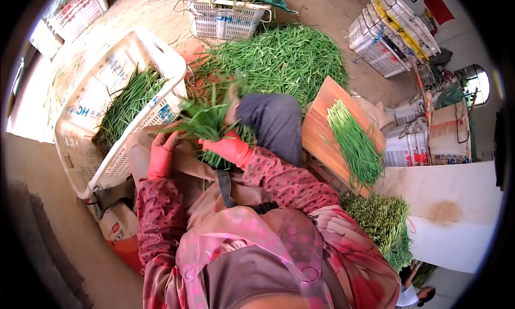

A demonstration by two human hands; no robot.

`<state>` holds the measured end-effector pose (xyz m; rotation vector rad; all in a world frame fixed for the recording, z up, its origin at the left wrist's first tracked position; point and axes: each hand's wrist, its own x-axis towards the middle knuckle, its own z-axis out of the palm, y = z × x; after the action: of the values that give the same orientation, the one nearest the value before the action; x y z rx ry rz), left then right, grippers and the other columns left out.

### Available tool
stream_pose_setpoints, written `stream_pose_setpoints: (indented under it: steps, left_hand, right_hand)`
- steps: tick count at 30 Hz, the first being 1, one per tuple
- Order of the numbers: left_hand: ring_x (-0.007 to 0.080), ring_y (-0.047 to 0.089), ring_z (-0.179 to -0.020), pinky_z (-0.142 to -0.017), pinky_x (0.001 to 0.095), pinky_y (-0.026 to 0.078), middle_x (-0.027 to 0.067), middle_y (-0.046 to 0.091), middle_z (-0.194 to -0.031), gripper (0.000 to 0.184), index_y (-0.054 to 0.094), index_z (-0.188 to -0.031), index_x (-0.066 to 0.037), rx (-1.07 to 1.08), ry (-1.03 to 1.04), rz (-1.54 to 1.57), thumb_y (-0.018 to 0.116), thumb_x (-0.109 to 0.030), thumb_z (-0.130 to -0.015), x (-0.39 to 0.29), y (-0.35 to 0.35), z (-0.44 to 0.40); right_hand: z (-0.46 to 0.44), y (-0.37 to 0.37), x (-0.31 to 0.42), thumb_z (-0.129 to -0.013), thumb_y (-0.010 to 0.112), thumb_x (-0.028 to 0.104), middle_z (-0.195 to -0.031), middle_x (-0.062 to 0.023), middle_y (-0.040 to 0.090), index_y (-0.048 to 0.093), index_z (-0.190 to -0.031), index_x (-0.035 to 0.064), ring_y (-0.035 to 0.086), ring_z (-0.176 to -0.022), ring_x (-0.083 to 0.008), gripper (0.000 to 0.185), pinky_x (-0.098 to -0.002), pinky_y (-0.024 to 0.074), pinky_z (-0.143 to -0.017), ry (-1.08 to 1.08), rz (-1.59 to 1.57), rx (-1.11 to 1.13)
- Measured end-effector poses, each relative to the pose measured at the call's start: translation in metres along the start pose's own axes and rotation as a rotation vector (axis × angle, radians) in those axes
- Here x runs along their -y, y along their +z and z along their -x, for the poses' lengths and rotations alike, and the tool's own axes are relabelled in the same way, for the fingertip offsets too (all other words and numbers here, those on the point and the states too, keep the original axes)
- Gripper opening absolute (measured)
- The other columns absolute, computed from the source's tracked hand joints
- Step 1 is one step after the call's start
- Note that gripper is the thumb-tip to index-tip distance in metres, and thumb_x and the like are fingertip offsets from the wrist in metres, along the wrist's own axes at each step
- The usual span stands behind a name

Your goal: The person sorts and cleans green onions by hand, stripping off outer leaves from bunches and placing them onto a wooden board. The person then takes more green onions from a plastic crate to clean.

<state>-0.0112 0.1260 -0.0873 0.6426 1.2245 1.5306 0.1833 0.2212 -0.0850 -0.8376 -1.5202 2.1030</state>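
My right hand (229, 149), in a red glove, is closed around a bunch of green chives (206, 118) above my lap. The leaves of the bunch fan out to the left and upward. My left hand (162, 152), also gloved in red, is beside the leaf tips with thumb and fingers apart. More chives lie under the bunch, partly hidden by my right hand. To the right, a neat bundle of chives (355, 143) with pale ends rests on a tilted wooden board (316, 121).
On my left stands a large white plastic basket (72, 148) with loose chives inside. A broad chive pile (284, 57) covers the floor ahead, before another filled basket (222, 22). Stacked crates (375, 46) stand at right. A person (410, 293) is at lower right.
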Motion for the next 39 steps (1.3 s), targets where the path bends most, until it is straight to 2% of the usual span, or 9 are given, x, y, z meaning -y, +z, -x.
stream_pose_setpoints:
  steps: [6,14,18,19,22,27,34,36,39]
  left_hand:
    - [0.0219,0.065,-0.094,-0.086,0.0314,0.051,0.0145,0.066,-0.103,0.038,0.057,-0.118,0.004,0.01,-0.122,0.007,0.055,-0.026,-0.096,-0.013,0.025,0.006]
    - [0.0334,0.061,-0.105,-0.092,0.0461,0.048,0.0182,0.061,-0.118,0.079,0.051,-0.125,0.004,0.467,-0.721,0.553,0.031,-0.065,-0.093,0.019,0.105,-0.009]
    - [0.0209,0.061,-0.1,-0.084,0.0405,0.053,0.0074,0.061,-0.115,0.056,0.053,-0.121,-0.006,0.149,-0.527,0.927,0.045,-0.054,-0.093,0.191,0.056,-0.07]
    - [0.0213,0.062,-0.097,-0.082,0.0387,0.053,0.0071,0.063,-0.112,0.056,0.055,-0.12,-0.006,0.579,-0.542,0.888,0.045,-0.054,-0.093,0.198,0.038,-0.093]
    - [0.0214,0.063,-0.085,-0.076,0.0341,0.054,0.0075,0.067,-0.099,0.06,0.062,-0.11,-0.005,0.108,-0.552,0.929,0.045,-0.06,-0.091,0.294,0.019,-0.096]
    - [0.0197,0.064,-0.077,-0.07,0.0323,0.055,0.011,0.067,-0.092,0.045,0.063,-0.108,-0.007,0.28,-0.961,1.047,0.058,-0.048,-0.089,0.229,0.024,-0.051]
    - [0.0221,0.064,-0.089,-0.085,0.0354,0.053,0.0153,0.065,-0.103,0.04,0.055,-0.122,-0.003,0.211,-1.291,0.724,0.06,-0.026,-0.09,0.146,0.061,-0.036]
    - [0.0209,0.064,-0.089,-0.086,0.035,0.052,0.0155,0.065,-0.105,0.038,0.054,-0.123,-0.002,0.28,-0.725,0.307,0.06,-0.02,-0.089,0.15,0.053,-0.02]
    - [0.0114,0.062,-0.074,-0.071,0.0295,0.052,0.0043,0.064,-0.08,0.021,0.062,-0.102,-0.005,0.277,-0.991,0.369,0.062,-0.018,-0.086,0.12,0.069,-0.047]
  right_hand:
    - [0.01,-0.026,0.068,-0.082,0.066,0.012,-0.089,-0.005,0.071,0.07,-0.095,0.002,0.066,-0.081,-0.0133,0.017,-0.0289,0.0516,-0.074,0.234,0.406,-0.347]
    - [-0.029,-0.046,0.032,-0.079,0.068,0.01,-0.086,-0.0052,0.069,0.067,-0.097,0.0026,0.065,-0.079,-0.0173,0.019,-0.0327,0.0506,-0.066,-0.487,0.253,-0.512]
    - [-0.026,-0.038,-0.021,-0.079,0.066,0.015,-0.088,-0.0087,0.063,0.063,-0.092,0.0057,0.061,-0.079,-0.0246,0.016,-0.0394,0.0475,-0.068,0.024,-1.156,-0.15]
    - [-0.031,-0.046,-0.049,-0.079,0.066,0.016,-0.088,-0.0102,0.063,0.063,-0.092,0.0061,0.06,-0.081,-0.027,0.017,-0.04,0.0471,-0.068,-0.049,-0.736,-0.183]
    - [-0.029,-0.063,-0.114,-0.074,0.066,0.02,-0.09,-0.0124,0.063,0.063,-0.094,0.0072,0.06,-0.087,-0.0294,0.024,-0.0404,0.0468,-0.073,-0.126,0.133,-0.269]
    - [0.011,-0.046,-0.11,-0.068,0.062,0.012,-0.113,-0.0162,0.057,0.056,-0.109,0.001,0.052,-0.107,-0.0341,0.043,-0.0428,0.0434,-0.089,-0.331,1.237,-0.026]
    - [0.049,-0.033,-0.036,-0.073,0.066,0.012,-0.126,-0.017,0.053,0.053,-0.121,-0.0004,0.049,-0.119,-0.0339,0.051,-0.0393,0.0391,-0.102,-0.246,0.701,0.133]
    - [0.05,-0.033,-0.037,-0.077,0.067,0.011,-0.123,-0.0154,0.056,0.053,-0.122,-0.0001,0.053,-0.116,-0.0291,0.049,-0.0363,0.0421,-0.099,-0.239,0.631,0.126]
    - [0.047,-0.054,-0.037,-0.09,0.06,0.021,-0.102,-0.0064,0.065,0.059,-0.116,0.0043,0.062,-0.096,-0.0182,0.031,-0.0305,0.0496,-0.084,-0.033,0.142,-0.271]
